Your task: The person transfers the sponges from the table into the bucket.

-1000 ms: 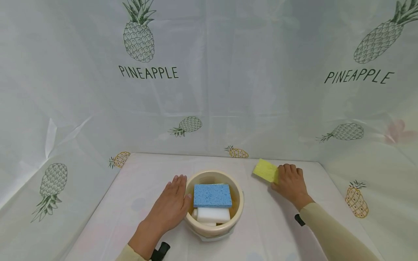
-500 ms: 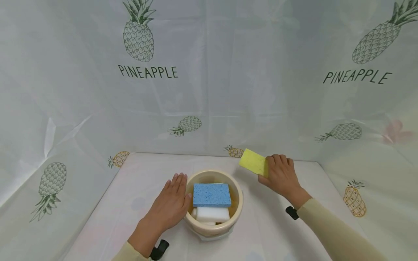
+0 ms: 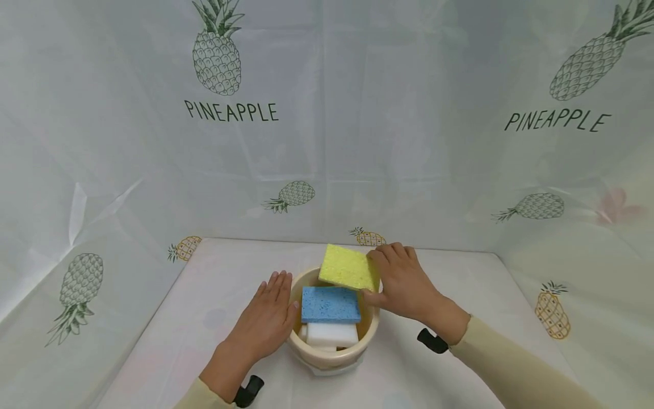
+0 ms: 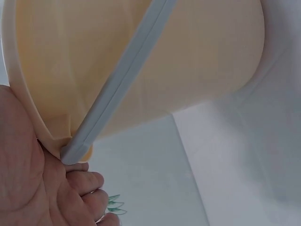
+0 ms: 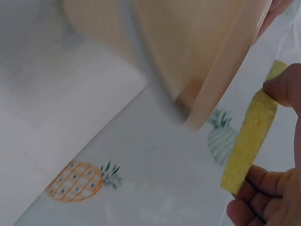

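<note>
A cream bucket (image 3: 332, 359) stands on the table, with a blue sponge (image 3: 331, 305) and a white block (image 3: 333, 335) inside it. My left hand (image 3: 265, 321) rests against the bucket's left rim, fingers straight. Over the back right of the rim, my right hand (image 3: 403, 284) pinches a yellow sponge (image 3: 348, 267) by its right end. In the right wrist view the thumb and fingers hold the yellow sponge (image 5: 251, 136) at its edges, apart from the bucket (image 5: 202, 52). Along the bucket's side in the left wrist view runs a grey handle (image 4: 117, 80).
The table (image 3: 439, 363) has a white cover. Plastic sheeting (image 3: 409, 142) printed with pineapples hangs behind and at both sides. Black straps (image 3: 433, 341) are at both wrists. Other pale pieces lie under the white block, mostly hidden.
My right hand has carried the yellow sponge leftward from the right of the table to above the bucket's back rim. The left hand has stayed at the bucket.
</note>
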Demonstrator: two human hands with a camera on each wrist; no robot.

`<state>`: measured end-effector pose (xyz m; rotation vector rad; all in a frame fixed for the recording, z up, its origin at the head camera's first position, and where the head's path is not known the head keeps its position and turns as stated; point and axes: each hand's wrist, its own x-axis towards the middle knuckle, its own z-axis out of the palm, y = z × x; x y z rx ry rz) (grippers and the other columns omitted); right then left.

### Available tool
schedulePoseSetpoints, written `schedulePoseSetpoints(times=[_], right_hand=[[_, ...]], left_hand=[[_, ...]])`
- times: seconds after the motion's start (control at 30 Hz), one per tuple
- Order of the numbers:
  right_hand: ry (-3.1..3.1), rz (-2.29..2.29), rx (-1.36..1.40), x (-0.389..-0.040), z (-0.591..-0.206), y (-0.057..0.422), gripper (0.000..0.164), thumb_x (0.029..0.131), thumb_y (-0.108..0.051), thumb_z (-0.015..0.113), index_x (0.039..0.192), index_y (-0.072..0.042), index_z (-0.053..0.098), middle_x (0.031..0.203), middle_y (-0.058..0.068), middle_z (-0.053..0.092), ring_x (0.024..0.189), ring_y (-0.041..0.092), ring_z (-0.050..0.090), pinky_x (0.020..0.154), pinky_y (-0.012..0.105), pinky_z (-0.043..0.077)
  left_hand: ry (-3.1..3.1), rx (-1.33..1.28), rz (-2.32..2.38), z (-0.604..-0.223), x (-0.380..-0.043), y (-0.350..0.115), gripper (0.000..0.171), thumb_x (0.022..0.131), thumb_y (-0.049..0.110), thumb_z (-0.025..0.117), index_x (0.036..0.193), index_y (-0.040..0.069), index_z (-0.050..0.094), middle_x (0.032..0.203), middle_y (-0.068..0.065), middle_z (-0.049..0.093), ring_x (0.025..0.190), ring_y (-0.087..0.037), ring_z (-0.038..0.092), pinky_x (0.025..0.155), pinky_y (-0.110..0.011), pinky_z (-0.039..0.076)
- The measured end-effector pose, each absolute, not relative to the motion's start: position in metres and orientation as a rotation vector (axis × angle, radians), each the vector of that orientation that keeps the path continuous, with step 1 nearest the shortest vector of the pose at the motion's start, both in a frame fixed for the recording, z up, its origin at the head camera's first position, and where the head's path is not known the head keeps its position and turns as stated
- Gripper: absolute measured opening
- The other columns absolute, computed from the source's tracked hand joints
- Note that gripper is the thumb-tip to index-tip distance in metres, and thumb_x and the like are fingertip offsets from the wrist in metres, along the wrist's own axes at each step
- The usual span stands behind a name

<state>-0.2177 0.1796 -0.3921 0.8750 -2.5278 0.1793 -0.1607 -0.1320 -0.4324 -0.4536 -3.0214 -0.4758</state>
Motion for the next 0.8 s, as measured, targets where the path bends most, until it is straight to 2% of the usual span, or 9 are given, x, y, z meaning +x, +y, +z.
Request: schedulePoseSetpoints(times=[0.33, 0.8], right_hand=[[-2.633, 0.127, 1.062, -0.202, -0.396, 0.149, 0.062, 0.083, -0.052, 0.076, 0.126, -0.008, 0.067, 0.118, 0.002, 0.065, 0.107, 0.021, 0.052, 0.09, 0.042, 0.042], [-2.761, 0.034, 1.099, -0.207, -0.407, 0.137, 0.06, 0.081, -0.054, 0.077, 0.121, -0.01, 0.068, 0.114, 0.001, 0.065, 0.104, 0.02, 0.049, 0.09, 0.04, 0.04]], left_hand=[[-3.011, -0.459, -0.461, -0.433, -0.162, -0.132, 0.065, 0.113, 0.035, 0.041, 0.163, -0.006, 0.03, 0.17, -0.022, 0.031, 0.161, -0.038, 0.024, 0.131, -0.054, 0.024], [-3.014, -0.45, -0.496, -0.434, -0.161, -0.132, 0.064, 0.113, 0.034, 0.04, 0.164, -0.005, 0.03, 0.171, -0.021, 0.031, 0.162, -0.037, 0.024, 0.131, -0.054, 0.024]])
